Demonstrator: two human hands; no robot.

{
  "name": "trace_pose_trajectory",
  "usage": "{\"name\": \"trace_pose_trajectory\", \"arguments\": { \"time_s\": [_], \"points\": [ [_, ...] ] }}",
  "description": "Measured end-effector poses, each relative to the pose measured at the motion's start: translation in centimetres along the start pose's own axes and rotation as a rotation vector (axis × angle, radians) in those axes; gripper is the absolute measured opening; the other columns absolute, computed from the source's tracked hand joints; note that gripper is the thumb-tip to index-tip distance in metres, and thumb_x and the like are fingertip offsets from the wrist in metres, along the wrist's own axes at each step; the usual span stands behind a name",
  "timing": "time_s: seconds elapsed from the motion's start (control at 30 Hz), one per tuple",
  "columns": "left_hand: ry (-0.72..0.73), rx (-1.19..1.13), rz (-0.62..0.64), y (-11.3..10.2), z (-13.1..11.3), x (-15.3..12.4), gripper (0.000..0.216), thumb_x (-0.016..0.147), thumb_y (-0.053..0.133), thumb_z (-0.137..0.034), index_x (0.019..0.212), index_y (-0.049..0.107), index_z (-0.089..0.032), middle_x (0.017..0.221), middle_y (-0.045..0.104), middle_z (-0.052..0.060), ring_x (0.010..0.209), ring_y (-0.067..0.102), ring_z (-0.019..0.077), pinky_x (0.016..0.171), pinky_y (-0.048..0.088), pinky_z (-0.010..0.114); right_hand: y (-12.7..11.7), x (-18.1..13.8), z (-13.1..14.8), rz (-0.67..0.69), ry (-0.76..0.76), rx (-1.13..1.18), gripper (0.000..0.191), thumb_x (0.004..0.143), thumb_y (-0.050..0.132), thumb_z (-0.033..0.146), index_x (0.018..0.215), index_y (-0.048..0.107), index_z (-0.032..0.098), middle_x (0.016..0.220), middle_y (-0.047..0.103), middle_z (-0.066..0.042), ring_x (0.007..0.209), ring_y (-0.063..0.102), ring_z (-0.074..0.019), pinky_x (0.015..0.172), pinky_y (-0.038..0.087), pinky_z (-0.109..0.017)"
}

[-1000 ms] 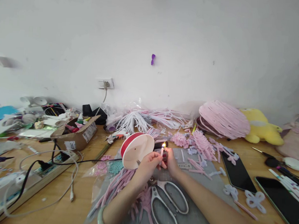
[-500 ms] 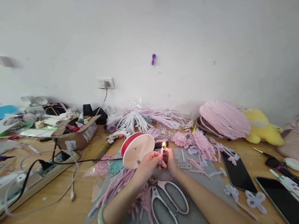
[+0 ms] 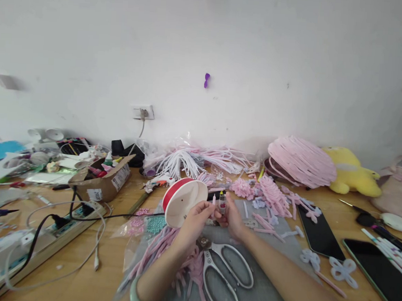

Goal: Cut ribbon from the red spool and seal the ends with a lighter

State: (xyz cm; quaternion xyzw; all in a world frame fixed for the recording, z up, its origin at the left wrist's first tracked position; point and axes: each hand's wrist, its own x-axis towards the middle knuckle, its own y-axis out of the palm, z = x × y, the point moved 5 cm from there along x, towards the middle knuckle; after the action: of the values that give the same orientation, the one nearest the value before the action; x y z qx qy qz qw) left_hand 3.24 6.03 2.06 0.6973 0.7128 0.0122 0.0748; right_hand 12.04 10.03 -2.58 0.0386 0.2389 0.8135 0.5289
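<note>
My left hand (image 3: 199,215) pinches a short pale pink stick (image 3: 214,199), perhaps a piece of pipe cleaner, its tip pointing up. Close beside it on the right, my right hand (image 3: 233,216) grips a lighter (image 3: 222,203) held upright, with no flame showing. Left of my hands leans a white spool of red ribbon (image 3: 184,201), partly behind my left hand. Below them lie scissors (image 3: 225,272) with white handles; their blades are hidden under my left hand and arm. Pink and lilac pipe cleaners (image 3: 157,250) lie beneath my left forearm.
A grey mat (image 3: 265,259) covers the table's middle. Two phones (image 3: 320,232) and fuzzy flower shapes (image 3: 344,271) lie at right. A power strip (image 3: 70,231) with cables and a cardboard box (image 3: 100,180) stand at left. At the back are a pink bundle (image 3: 300,161) and yellow plush (image 3: 352,171).
The lighter's flame has gone out. My right hand and the lighter have moved slightly apart from the pink stick, and the right thumb has lifted.
</note>
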Motion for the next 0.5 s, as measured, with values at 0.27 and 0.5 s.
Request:
{"name": "trace_pose_trajectory", "arguments": {
  "time_s": [0.27,0.5],
  "points": [
    [-0.008,-0.27,-0.11,-0.9,0.9,0.3,0.032,0.058,0.068,-0.043,0.066,0.052,-0.016,0.052,0.042,-0.007,0.046,0.033,0.0047,0.047,0.024,0.018,1.1,-0.4,-0.6,0.097,-0.131,-0.026,0.035,0.059,0.068,0.045,0.06,0.051,0.014,0.047,0.036,0.006,0.04,0.025,-0.0033,0.04,0.012,-0.02],
    [-0.037,-0.225,-0.123,-1.1,1.4,0.5,0.035,0.058,0.067,-0.047,0.067,0.051,-0.016,0.048,0.037,-0.009,0.044,0.029,0.0044,0.045,0.021,0.018,1.3,-0.9,0.4,0.002,-0.198,-0.022,0.032,0.062,0.065,0.042,0.058,0.047,0.016,0.047,0.037,0.006,0.041,0.026,-0.0045,0.041,0.013,-0.021]
  ]
}}
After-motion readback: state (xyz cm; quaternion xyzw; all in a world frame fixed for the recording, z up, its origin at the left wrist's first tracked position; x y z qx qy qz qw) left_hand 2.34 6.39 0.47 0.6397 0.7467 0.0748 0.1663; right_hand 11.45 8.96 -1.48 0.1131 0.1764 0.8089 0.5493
